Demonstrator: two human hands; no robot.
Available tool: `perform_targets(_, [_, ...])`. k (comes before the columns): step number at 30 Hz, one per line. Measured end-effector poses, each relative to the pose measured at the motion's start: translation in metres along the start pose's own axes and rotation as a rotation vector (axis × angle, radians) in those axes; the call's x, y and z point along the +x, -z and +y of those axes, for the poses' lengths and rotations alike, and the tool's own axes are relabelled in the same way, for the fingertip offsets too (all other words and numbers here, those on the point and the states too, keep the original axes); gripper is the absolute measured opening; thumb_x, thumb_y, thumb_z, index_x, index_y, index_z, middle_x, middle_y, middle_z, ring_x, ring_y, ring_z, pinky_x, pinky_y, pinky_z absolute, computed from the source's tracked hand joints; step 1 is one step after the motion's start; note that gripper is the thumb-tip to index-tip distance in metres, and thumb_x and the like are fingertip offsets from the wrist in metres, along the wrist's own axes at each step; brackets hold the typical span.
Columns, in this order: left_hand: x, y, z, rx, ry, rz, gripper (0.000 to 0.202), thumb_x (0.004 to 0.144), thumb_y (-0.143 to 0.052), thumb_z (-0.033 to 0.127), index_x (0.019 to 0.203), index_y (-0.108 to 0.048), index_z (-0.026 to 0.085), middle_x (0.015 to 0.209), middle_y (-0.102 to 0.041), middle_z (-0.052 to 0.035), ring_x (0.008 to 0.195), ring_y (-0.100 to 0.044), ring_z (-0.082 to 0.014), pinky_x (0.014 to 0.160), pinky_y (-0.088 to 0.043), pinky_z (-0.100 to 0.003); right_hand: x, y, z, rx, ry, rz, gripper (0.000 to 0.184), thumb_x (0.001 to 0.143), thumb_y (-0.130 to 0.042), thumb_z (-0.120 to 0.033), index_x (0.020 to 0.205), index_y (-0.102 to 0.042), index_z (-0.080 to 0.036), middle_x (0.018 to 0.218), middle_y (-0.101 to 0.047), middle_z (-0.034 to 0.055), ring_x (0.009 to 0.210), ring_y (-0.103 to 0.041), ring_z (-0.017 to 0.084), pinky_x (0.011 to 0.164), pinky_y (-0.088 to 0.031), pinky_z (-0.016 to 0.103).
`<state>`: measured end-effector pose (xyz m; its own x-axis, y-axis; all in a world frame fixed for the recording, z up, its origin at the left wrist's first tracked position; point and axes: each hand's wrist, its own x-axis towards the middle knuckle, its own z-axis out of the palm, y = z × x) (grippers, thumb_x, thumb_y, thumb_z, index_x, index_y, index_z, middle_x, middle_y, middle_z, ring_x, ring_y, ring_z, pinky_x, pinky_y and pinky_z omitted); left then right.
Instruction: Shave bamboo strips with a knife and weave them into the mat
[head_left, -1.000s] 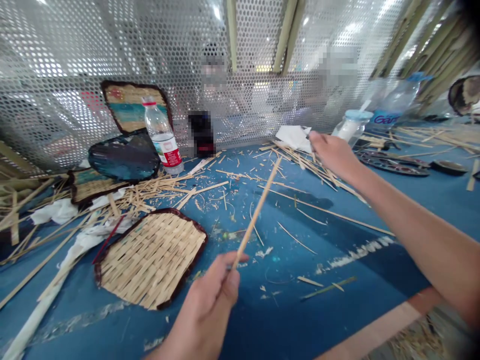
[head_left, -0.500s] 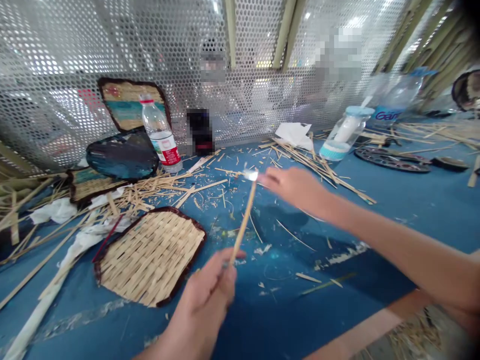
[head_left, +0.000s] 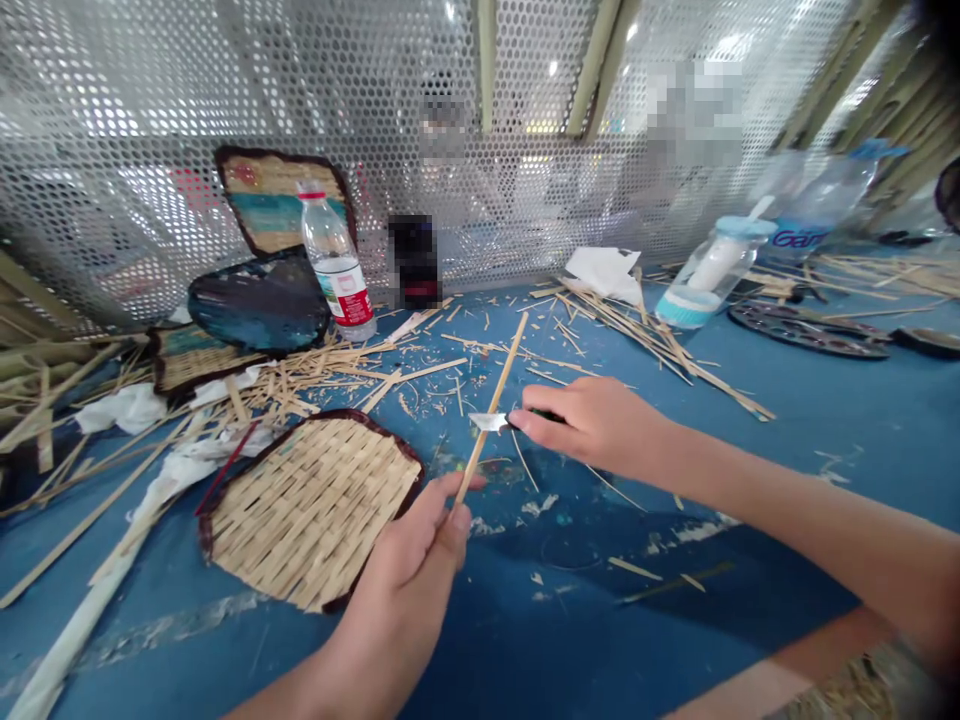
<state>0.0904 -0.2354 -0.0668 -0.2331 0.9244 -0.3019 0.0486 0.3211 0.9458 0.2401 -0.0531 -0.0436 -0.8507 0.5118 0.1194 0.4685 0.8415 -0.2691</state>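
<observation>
My left hand (head_left: 416,560) pinches the near end of a long thin bamboo stick (head_left: 495,395) that slants up and away over the blue table (head_left: 787,400). My right hand (head_left: 592,422) grips a small knife; its short bright blade (head_left: 487,422) rests against the stick about a third of the way up from my left fingers. A woven bamboo fan panel (head_left: 311,510) with a dark border lies flat just left of my left hand.
Loose bamboo strips and shavings (head_left: 315,375) litter the left and back. A water bottle (head_left: 339,270), dark painted panels (head_left: 259,310) and a woven panel lean by the perforated metal screen (head_left: 150,120). A tipped glue bottle (head_left: 709,275) and white tissue (head_left: 604,270) lie at back right.
My right hand came back from the far right of the table towards me, carrying the small knife, and set its blade against the stick. My left hand kept holding the stick.
</observation>
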Motion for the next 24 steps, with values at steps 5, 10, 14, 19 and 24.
perform_targets(5, [-0.008, 0.000, -0.011, 0.216, -0.084, -0.132, 0.051, 0.095, -0.035, 0.058, 0.126, -0.050, 0.020, 0.057, -0.026, 0.0069, 0.051, -0.025, -0.0121, 0.047, -0.017, -0.028, 0.022, 0.030, 0.083, 0.021, -0.407, 0.419, 0.041, 0.091, -0.040, -0.056, 0.069, -0.047, -0.022, 0.055, -0.044, 0.0008, 0.051, -0.038, 0.015, 0.054, -0.023, 0.031])
perform_targets(10, [-0.001, 0.001, -0.009, 0.100, -0.004, -0.138, 0.049, 0.096, -0.033, 0.056, 0.130, -0.042, 0.022, 0.057, -0.026, 0.0082, 0.049, -0.022, -0.0113, 0.045, -0.016, -0.026, 0.020, 0.041, 0.092, 0.269, -0.363, 0.415, 0.049, 0.098, -0.017, -0.054, 0.069, -0.042, -0.023, 0.054, -0.042, -0.0008, 0.049, -0.041, 0.013, 0.051, -0.030, 0.029])
perform_targets(14, [0.003, 0.002, -0.004, -0.031, 0.005, -0.066, 0.044, 0.098, -0.037, 0.050, 0.131, -0.041, 0.022, 0.061, -0.032, 0.0076, 0.052, -0.024, -0.0104, 0.046, -0.018, -0.023, 0.007, 0.014, 0.032, 0.309, -0.070, 0.069, 0.045, 0.096, -0.031, -0.055, 0.068, -0.043, -0.022, 0.054, -0.043, -0.0032, 0.049, -0.040, 0.011, 0.050, -0.027, 0.028])
perform_targets(19, [-0.001, 0.001, -0.003, 0.048, 0.055, -0.069, 0.049, 0.095, -0.039, 0.054, 0.132, -0.042, 0.022, 0.061, -0.032, 0.0073, 0.052, -0.024, -0.0104, 0.046, -0.020, -0.023, 0.020, -0.005, 0.037, 0.095, -0.091, 0.013, 0.047, 0.095, -0.030, -0.058, 0.074, -0.053, -0.023, 0.060, -0.054, -0.0002, 0.054, -0.043, 0.014, 0.055, -0.025, 0.030])
perform_targets(24, [-0.004, -0.004, -0.010, 0.018, 0.032, -0.174, 0.049, 0.093, -0.041, 0.057, 0.120, -0.051, 0.018, 0.055, -0.024, 0.0085, 0.049, -0.018, -0.0105, 0.043, -0.012, -0.025, 0.037, 0.021, 0.118, 0.062, -0.432, 0.337, 0.048, 0.095, -0.028, -0.055, 0.067, -0.049, -0.023, 0.060, -0.054, 0.0055, 0.058, -0.048, 0.019, 0.058, -0.030, 0.033])
